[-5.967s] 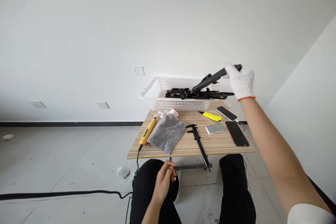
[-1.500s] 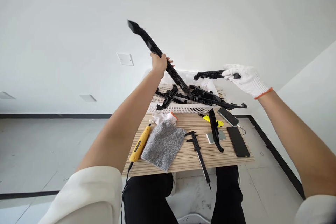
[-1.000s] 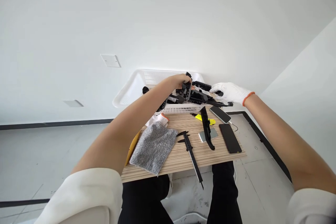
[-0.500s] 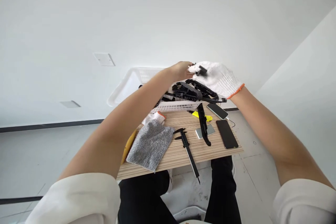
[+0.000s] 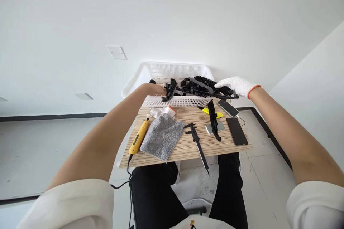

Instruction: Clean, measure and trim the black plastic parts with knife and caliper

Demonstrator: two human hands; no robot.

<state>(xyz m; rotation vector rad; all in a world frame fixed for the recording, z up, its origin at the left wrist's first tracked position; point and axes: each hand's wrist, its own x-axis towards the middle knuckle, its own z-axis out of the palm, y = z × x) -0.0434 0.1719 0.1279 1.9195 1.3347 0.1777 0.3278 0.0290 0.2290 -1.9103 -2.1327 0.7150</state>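
A white mesh basket (image 5: 161, 68) stands at the table's far edge, holding several tangled black plastic parts (image 5: 197, 86). My bare left hand (image 5: 155, 89) reaches into the basket's left side, its fingers closed on the end of a black part (image 5: 170, 91). My right hand (image 5: 234, 84), in a white glove with an orange cuff, lies on the right end of the pile and grips a long black part (image 5: 228, 96) that sticks out over the rim. Another long black part (image 5: 213, 121) lies on the table, leaning out from under the basket.
On the slatted wooden table (image 5: 188, 150) lie a grey cloth (image 5: 162, 136), a yellow corded tool (image 5: 138, 138), a black caliper (image 5: 198, 140), a yellow utility knife (image 5: 218, 114), a silver block (image 5: 219, 126), two phones (image 5: 237, 131), and a spare white glove (image 5: 162, 112). My knees are under the near edge.
Half a second ago both hands met above the basket around a small black piece. They have since separated and dropped to the pile, left hand to its left end, right hand to its right end.
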